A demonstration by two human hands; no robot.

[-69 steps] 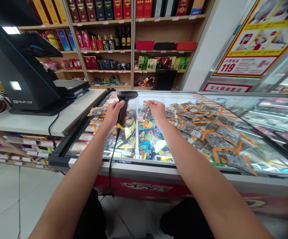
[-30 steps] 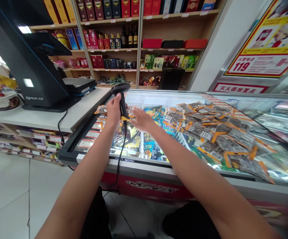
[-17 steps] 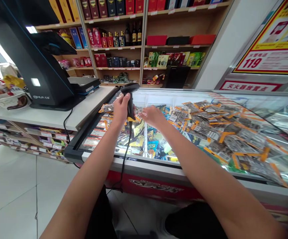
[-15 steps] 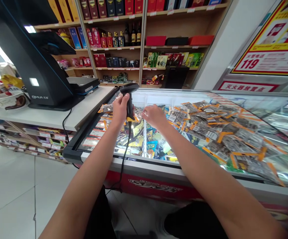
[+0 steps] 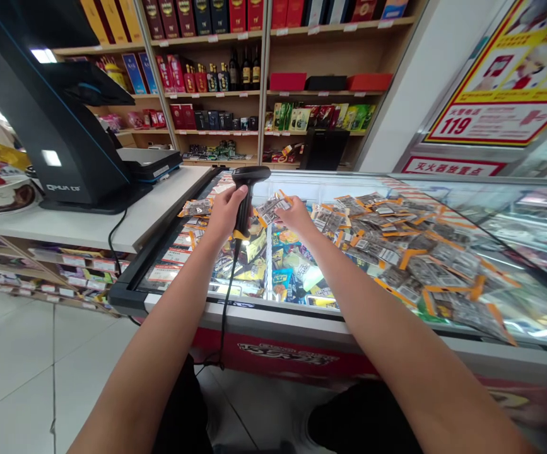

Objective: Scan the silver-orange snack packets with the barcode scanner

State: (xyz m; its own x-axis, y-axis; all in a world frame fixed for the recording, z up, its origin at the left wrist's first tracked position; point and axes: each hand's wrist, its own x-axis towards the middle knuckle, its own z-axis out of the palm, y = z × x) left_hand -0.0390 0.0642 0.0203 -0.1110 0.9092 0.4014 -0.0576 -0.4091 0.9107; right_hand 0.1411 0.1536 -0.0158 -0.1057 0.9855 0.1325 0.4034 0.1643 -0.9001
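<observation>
My left hand is wrapped round the grip of a black barcode scanner, held upright with its head on top and its cable hanging down over the freezer's front. Just to the right, my right hand pinches the edge of a small snack packet, clear with orange ends and a barcode label. The packet is above the glass top, close beside the scanner. A large pile of similar packets covers the right part of the glass. Another packet lies to the left of my left hand.
Beneath me is a chest freezer with a glass top and colourful packs inside. A checkout terminal stands on the white counter at left. Shelves of boxes and bottles line the back; a fire notice hangs at right.
The packet in my right hand has turned and now shows its label more clearly beside the scanner. The scanner has risen slightly upright, and the view has shifted a little.
</observation>
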